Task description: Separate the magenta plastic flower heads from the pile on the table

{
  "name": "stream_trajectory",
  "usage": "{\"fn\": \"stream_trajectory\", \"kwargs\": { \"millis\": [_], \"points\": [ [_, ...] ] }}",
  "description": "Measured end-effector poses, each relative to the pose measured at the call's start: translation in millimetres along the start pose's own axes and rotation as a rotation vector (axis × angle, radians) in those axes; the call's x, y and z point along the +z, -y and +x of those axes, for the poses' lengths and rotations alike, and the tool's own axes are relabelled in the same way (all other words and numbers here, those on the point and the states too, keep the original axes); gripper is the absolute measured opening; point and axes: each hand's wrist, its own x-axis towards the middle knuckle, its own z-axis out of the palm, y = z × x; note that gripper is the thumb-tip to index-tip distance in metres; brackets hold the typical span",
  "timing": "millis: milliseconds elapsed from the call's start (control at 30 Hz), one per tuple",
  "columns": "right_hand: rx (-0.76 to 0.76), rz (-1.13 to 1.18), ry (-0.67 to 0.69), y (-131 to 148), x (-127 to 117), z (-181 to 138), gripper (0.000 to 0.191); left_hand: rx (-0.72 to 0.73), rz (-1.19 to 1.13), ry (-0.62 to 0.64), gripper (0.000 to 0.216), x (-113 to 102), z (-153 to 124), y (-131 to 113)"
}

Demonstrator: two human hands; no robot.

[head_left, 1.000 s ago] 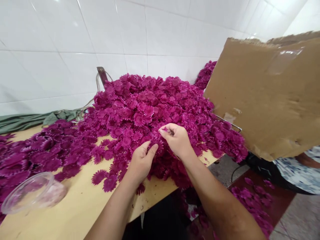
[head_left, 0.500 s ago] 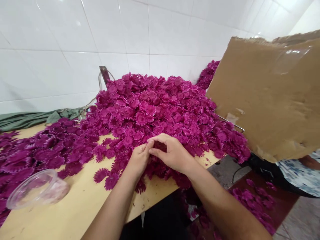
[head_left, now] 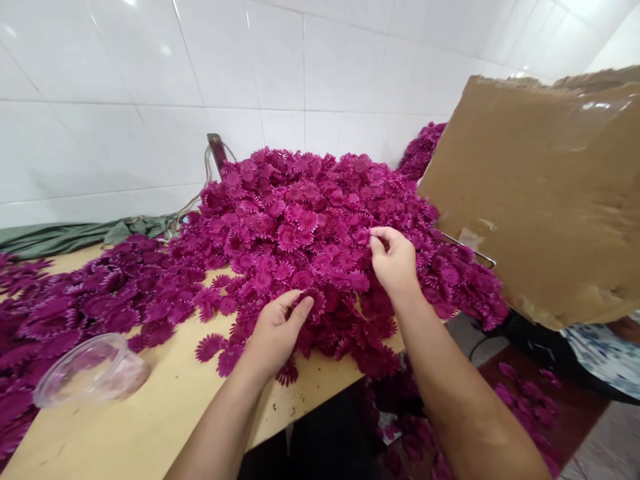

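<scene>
A large heap of magenta fabric flowers [head_left: 300, 200] covers the back of the wooden table [head_left: 115, 440]. My left hand [head_left: 277, 330] is low at the front of the heap, thumb and fingers pinched on a flower [head_left: 314, 303], whose petals spread beyond the fingertips. Farther up and to the right, my right hand [head_left: 395, 260] reaches over the heap, with thumb and forefinger closed at the edge of another flower [head_left: 362, 236]. Whether that flower is lifted off the pile I cannot tell.
A clear plastic tub [head_left: 93, 370] lies tilted at the left. Brown cardboard [head_left: 545, 200] stands at the right, a person's patterned clothing [head_left: 605, 353] below it. Green cloth [head_left: 85, 233] lies along the tiled wall [head_left: 240, 53]. Fallen flowers [head_left: 525, 393] lie below the table, right.
My hands were together in front of the heap and have parted. The right one has moved up and right to the pile; the left stays low, with a flower now visible in its pinch.
</scene>
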Motion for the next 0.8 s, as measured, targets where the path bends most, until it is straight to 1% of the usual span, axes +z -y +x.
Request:
{"fn": "stream_trajectory", "kwargs": {
  "millis": [67, 133, 167, 233, 300, 333, 400, 500, 567, 600, 633, 700, 800],
  "points": [
    [-0.116, -0.095, 0.037, 2.0, -6.4, -0.4, 0.028, -0.011, -0.043, -0.045, 0.029, -2.2, 2.5, 3.0],
    [-0.211, -0.118, 0.109, 15.4, -11.6, -11.0, 0.030, -0.007, -0.053, -0.067, 0.027, -2.2, 6.2, 5.3],
    [-0.241, -0.089, 0.167, 24.8, -13.2, -18.7, 0.028, -0.001, -0.048, -0.075, 0.025, -1.6, 8.1, 6.0],
    [-0.267, 0.008, 0.334, 44.0, -14.1, -35.1, 0.020, 0.014, -0.029, -0.097, 0.023, 0.3, 11.6, 7.1],
    [-0.260, 0.067, 0.493, 57.8, -11.5, -48.4, 0.017, 0.019, -0.018, -0.128, 0.024, 1.9, 14.7, 8.8],
    [-0.246, 0.069, 0.538, 61.6, -9.4, -53.0, 0.017, 0.013, -0.014, -0.141, 0.026, 2.4, 16.3, 9.9],
    [-0.192, 0.064, 0.586, 63.8, -4.7, -57.9, 0.017, -0.004, -0.008, -0.164, 0.032, 2.8, 19.1, 12.4],
    [-0.066, 0.119, 0.654, 59.2, 0.0, -58.1, 0.017, -0.024, -0.004, -0.147, 0.043, 3.0, 21.1, 13.6],
    [-0.028, 0.147, 0.656, 54.7, 0.6, -56.1, 0.009, -0.011, -0.002, -0.125, 0.048, 3.9, 19.8, 11.0],
    [-0.018, 0.156, 0.634, 52.6, 0.4, -54.9, 0.004, 0.005, 0.004, -0.111, 0.048, 4.7, 18.4, 8.8],
    [-0.001, 0.171, 0.607, 50.4, 0.1, -53.4, 0.003, 0.026, 0.015, -0.094, 0.045, 5.6, 16.6, 6.4],
    [0.061, 0.230, 0.553, 46.7, -0.7, -50.0, 0.011, 0.079, 0.051, -0.036, 0.035, 8.0, 13.0, 1.9],
    [0.184, 0.362, 0.470, 43.2, 0.2, -44.3, 0.016, 0.136, 0.118, 0.030, 0.023, 12.0, 10.0, -1.2]
  ]
}}
